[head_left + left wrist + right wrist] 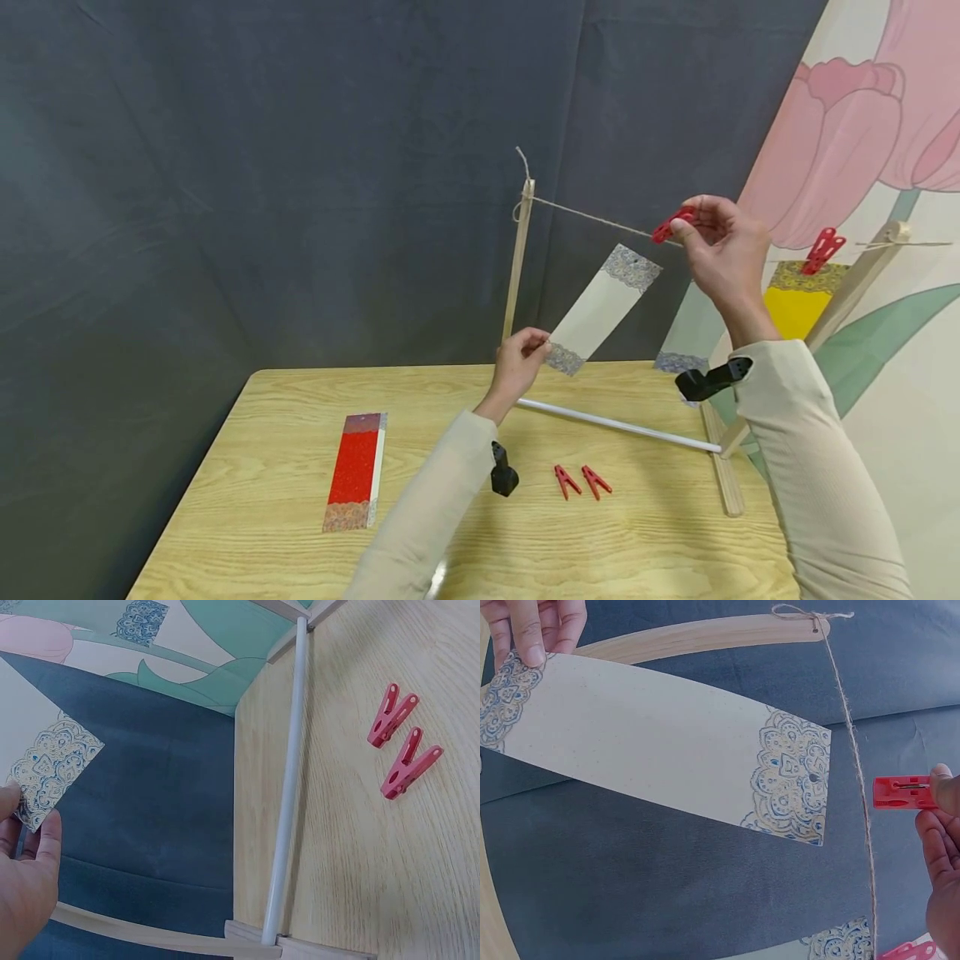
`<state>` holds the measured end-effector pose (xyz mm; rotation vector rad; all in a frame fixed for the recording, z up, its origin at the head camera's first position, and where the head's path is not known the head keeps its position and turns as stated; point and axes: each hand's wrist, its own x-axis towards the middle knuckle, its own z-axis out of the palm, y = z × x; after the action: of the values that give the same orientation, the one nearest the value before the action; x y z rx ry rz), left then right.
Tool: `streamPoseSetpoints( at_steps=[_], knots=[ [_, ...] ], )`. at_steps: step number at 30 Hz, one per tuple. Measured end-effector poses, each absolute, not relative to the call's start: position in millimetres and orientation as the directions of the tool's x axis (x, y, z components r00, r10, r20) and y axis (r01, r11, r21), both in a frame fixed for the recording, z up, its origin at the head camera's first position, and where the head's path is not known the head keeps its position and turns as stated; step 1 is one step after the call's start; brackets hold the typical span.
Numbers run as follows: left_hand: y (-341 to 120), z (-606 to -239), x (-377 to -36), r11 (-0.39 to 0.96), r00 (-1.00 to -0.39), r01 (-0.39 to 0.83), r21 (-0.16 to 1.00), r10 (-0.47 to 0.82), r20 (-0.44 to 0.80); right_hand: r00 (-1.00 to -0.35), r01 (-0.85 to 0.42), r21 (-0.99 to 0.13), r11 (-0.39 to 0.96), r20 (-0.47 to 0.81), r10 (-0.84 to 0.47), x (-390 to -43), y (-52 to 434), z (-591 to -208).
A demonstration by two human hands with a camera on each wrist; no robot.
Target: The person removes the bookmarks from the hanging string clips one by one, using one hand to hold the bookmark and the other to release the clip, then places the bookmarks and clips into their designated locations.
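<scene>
My left hand (519,367) pinches the lower patterned end of a white bookmark (602,310), which tilts up to the right. In the right wrist view, its upper end, with a small hole, lies beside the twine line (855,761), apart from it. My right hand (727,250) holds a red clothespin (901,793) by thumb and fingers at the other side of the twine. Its jaws look closed. A yellow bookmark (799,310) hangs under another red clothespin (823,250). A pale green bookmark (686,329) hangs partly hidden behind my right forearm.
Two red clothespins (582,482) lie on the wooden table (247,467). Left of them lies a red bookmark (354,471), overlapping a whitish one. Wooden posts (521,258) and a white rod (622,425) form the frame. Behind hangs a dark curtain (300,183).
</scene>
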<state>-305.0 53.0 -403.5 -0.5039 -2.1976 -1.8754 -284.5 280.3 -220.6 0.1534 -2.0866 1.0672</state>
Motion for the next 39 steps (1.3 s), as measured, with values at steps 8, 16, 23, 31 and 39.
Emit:
streamPoseSetpoints(
  at_steps=[8, 16, 23, 31, 39],
  knots=[
    [44, -402, -304, 0.153, -0.917, 0.395, 0.906, 0.118, 0.38, -0.674, -0.461, -0.64, 0.614, 0.703, 0.227, -282, 278, -221],
    [37, -400, -304, 0.167, -0.907, 0.421, 0.892, 0.108, 0.408, -0.656, -0.498, -0.652, 0.572, 0.714, 0.243, -280, 277, -224],
    [35, -400, -303, 0.128, -0.892, 0.448, 0.885, 0.133, 0.433, -0.654, -0.53, -0.665, 0.526, 0.716, 0.246, -281, 279, -229],
    [30, -397, -299, 0.071, -0.902, 0.421, 0.904, 0.138, 0.409, -0.686, -0.53, -0.705, 0.471, 0.683, 0.25, -277, 279, -229],
    [25, -395, -297, 0.06, -0.906, 0.408, 0.911, 0.151, 0.396, -0.707, -0.524, -0.718, 0.459, 0.667, 0.236, -273, 277, -232]
  ],
)
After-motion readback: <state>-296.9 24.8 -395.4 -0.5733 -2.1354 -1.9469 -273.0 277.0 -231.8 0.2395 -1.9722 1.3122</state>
